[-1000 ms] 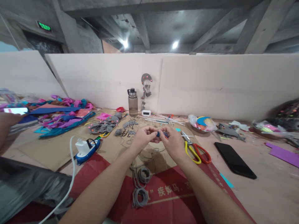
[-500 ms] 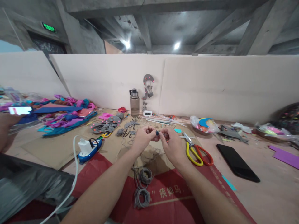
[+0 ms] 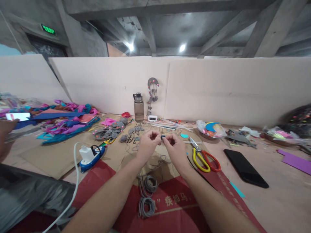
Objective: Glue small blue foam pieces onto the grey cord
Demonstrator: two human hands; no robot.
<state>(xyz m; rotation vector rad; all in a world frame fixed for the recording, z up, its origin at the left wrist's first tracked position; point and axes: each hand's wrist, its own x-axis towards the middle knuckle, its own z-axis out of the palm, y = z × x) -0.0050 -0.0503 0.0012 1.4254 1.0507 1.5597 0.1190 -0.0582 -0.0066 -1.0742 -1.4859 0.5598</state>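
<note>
My left hand (image 3: pixel 148 145) and my right hand (image 3: pixel 175 149) meet over the middle of the cardboard, fingertips pinched together. Between them is a small dark bluish piece (image 3: pixel 162 137), mostly covered by the fingers; its kind is too small to make out. Loose grey cord (image 3: pixel 157 162) lies on the cardboard below the hands. Closer to me, two coils of grey cord (image 3: pixel 147 207) rest on the red printed sheet (image 3: pixel 175 215). To the right of my right hand lie scissors (image 3: pixel 200 158) with one yellow and one red handle, blades pointing away.
Grey felt pieces (image 3: pixel 109 130) and a blue power strip (image 3: pixel 93 160) lie left. A bottle (image 3: pixel 139 108), small white clock (image 3: pixel 152 118) and hanging moon ornament (image 3: pixel 153 82) stand at the back. Right are a black phone (image 3: pixel 245 168) and a bowl (image 3: pixel 211 132). Another person's hand (image 3: pixel 7 136) is far left.
My fingertips have shifted slightly around the small bluish piece, and less of it shows. A thin black strip now shows beside my right forearm. The view has moved slightly.
</note>
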